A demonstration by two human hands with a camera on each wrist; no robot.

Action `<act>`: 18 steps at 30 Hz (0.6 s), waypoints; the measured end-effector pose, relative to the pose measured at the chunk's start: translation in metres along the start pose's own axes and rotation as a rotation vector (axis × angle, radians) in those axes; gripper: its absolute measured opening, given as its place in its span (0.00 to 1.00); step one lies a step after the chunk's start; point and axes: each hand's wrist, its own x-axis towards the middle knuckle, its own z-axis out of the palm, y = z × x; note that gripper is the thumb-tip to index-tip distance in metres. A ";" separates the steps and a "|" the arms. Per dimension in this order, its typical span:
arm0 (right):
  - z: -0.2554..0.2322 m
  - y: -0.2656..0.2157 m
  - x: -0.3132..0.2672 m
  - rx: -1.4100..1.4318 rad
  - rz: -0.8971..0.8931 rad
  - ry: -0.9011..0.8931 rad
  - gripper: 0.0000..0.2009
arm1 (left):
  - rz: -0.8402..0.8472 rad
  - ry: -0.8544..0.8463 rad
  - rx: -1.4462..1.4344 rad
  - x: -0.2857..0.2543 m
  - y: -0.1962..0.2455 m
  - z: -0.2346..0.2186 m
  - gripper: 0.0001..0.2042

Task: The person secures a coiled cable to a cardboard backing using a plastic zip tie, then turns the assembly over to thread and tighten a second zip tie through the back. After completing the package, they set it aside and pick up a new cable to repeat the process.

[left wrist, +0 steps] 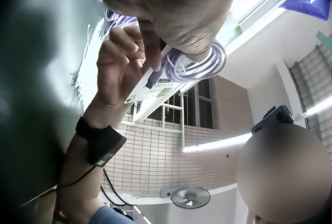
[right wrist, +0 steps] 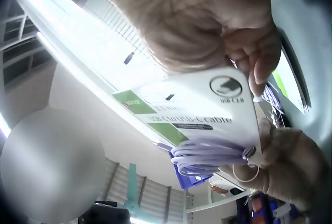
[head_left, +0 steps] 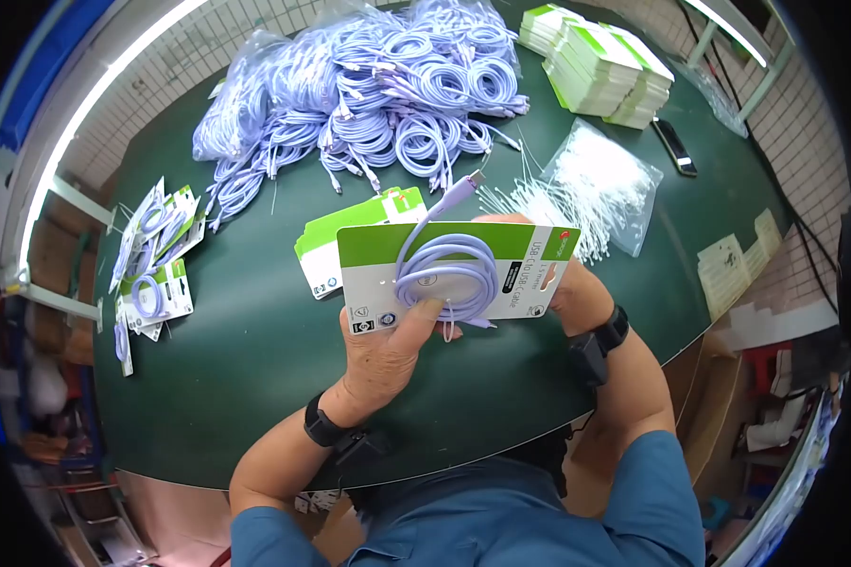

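Note:
My left hand [head_left: 380, 364] grips a green and white packaging card [head_left: 369, 248], its thumb pressing a coiled lilac USB-C cable [head_left: 487, 260] against the printed front. One cable plug [head_left: 460, 189] sticks up past the card's top edge. A thin white cable tie [right wrist: 245, 179] forms a loose loop at the coil near the left thumb. My right hand [left wrist: 113, 76] is behind the hang-hole end of the card, fingers curled near the back; I cannot tell what they pinch. In the right wrist view, the card's printed face [right wrist: 192, 102] is below the right palm [right wrist: 202, 22].
Bagged lilac cables [head_left: 350, 94] are heaped at the back. White ties [head_left: 577, 189] spill from a plastic bag on the right, near a phone [head_left: 674, 146]. Card stacks [head_left: 600, 71] stand back right. More cards [head_left: 321, 248] lie behind my hands; carded cables [head_left: 151, 255] lie left.

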 end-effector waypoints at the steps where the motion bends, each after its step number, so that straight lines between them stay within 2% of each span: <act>1: 0.002 0.009 -0.009 0.159 0.037 -0.095 0.13 | 0.000 -0.021 0.047 -0.001 -0.005 -0.004 0.19; 2: 0.003 0.016 -0.015 0.315 0.073 -0.193 0.15 | 0.002 -0.041 0.091 0.000 -0.007 -0.006 0.23; 3: 0.001 0.018 -0.016 0.327 0.068 -0.188 0.15 | 0.008 -0.058 0.134 0.000 -0.007 -0.007 0.27; 4: -0.005 0.018 -0.015 0.340 0.150 -0.193 0.17 | 0.001 -0.061 0.143 -0.002 -0.008 -0.006 0.27; 6: -0.014 0.018 -0.013 0.362 0.313 -0.204 0.23 | 0.026 -0.038 0.077 -0.005 -0.009 0.000 0.20; 7: -0.017 0.021 -0.012 0.367 0.309 -0.205 0.23 | 0.042 -0.027 0.041 -0.004 -0.008 0.002 0.17; 11: -0.025 0.037 -0.006 0.263 0.262 -0.193 0.29 | 0.020 -0.044 0.048 -0.003 -0.010 -0.001 0.18; 14: -0.018 0.043 0.002 -0.490 -0.355 -0.273 0.33 | 0.007 -0.074 0.116 -0.004 -0.012 -0.007 0.23; 16: -0.024 0.033 0.015 -0.592 -0.347 -0.338 0.35 | 0.000 -0.088 0.146 -0.005 -0.011 -0.007 0.26; 18: -0.030 0.019 0.028 -0.802 -0.333 -0.471 0.39 | -0.061 -0.001 0.072 -0.002 -0.008 -0.003 0.21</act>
